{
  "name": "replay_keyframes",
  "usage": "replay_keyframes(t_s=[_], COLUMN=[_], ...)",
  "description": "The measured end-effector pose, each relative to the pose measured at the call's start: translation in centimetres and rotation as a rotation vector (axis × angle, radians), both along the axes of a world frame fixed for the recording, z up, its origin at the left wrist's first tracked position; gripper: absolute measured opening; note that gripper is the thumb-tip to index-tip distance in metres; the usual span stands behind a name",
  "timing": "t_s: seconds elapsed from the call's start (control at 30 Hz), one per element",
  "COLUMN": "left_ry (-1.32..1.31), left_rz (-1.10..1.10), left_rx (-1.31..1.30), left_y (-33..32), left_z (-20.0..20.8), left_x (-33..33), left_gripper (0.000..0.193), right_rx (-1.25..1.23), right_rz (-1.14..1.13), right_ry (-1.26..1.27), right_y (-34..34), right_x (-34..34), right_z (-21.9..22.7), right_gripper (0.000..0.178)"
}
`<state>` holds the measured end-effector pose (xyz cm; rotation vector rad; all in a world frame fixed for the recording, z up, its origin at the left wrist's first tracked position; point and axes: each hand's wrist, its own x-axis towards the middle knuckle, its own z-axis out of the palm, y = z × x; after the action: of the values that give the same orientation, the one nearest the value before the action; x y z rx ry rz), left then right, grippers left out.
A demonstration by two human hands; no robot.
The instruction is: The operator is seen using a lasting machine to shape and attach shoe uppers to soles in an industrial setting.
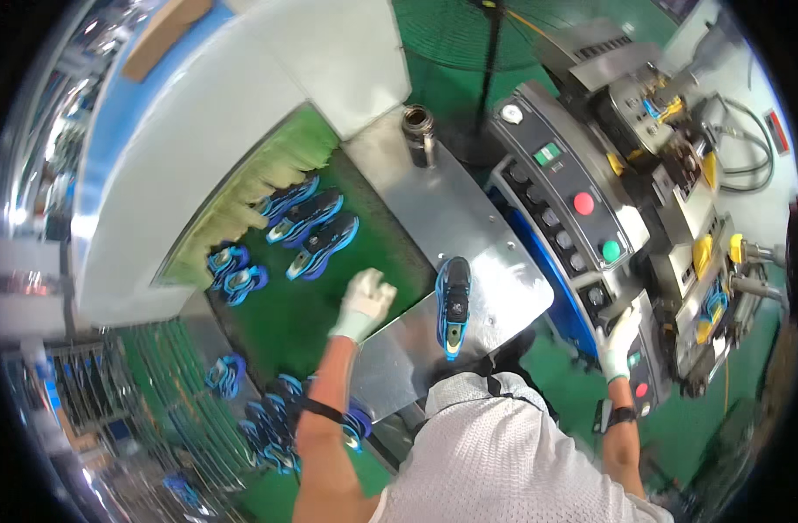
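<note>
My left hand (366, 301), in a white glove, is over the green conveyor belt (329, 340). Its fingers are loosely bent and a little apart, with nothing seen in them. My right hand (621, 340), also gloved, lies against the lower part of the machine's control panel (590, 218), thumb and fingers spread. Between my hands a black and blue sports shoe (455, 305) stands alone on the metal table (503, 296). Beyond my left hand, several similar shoes (316, 227) sit on the belt near a fringed curtain (251, 183).
A metal flask (419, 135) stands at the table's far end. At right, the machine (678, 218) carries clamps, yellow parts and another blue item (715, 303). More shoes (272, 423) lie beside my left forearm, near a roller rack (172, 392). A large white housing (242, 87) covers the far belt.
</note>
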<state>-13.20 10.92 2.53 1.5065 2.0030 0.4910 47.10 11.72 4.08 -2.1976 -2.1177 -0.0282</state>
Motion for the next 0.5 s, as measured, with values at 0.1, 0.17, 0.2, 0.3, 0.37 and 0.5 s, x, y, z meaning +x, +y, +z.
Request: replay_keyframes(t_s=[0.1, 0.17, 0.2, 0.3, 0.37, 0.5], left_ry=[0.197, 0.340, 0.416, 0.489, 0.544, 0.610], left_rz=[0.067, 0.042, 0.006, -0.142, -0.159, -0.188], left_rx=[0.111, 0.120, 0.092, -0.380, -0.440, -0.437], left_y=[5.0, 6.4, 7.3, 9.1, 10.7, 9.6], left_z=[2.0, 0.3, -0.8, -4.7, -5.7, -6.1], left_x=[-11.2, -18.1, -19.9, -20.8, -19.2, -16.9], left_gripper=[0.048, 0.055, 0.059, 0.066, 0.061, 0.051], right_rx=[0.027, -0.053, -0.077, -0.282, -0.477, -0.745], right_rz=[-0.002, -0.083, -0.095, -0.231, -0.328, -0.449], right_ry=[-0.006, 0.069, 0.101, 0.189, 0.243, 0.382], right_y=[-1.0, -2.4, -3.9, -9.8, -12.4, -14.5], right_x=[0.4, -2.1, -2.5, -2.6, -4.6, -6.1], right_z=[1.2, 2.9, 3.5, 1.7, 1.9, 0.9], right_gripper=[0.097, 0.091, 0.089, 0.082, 0.081, 0.083])
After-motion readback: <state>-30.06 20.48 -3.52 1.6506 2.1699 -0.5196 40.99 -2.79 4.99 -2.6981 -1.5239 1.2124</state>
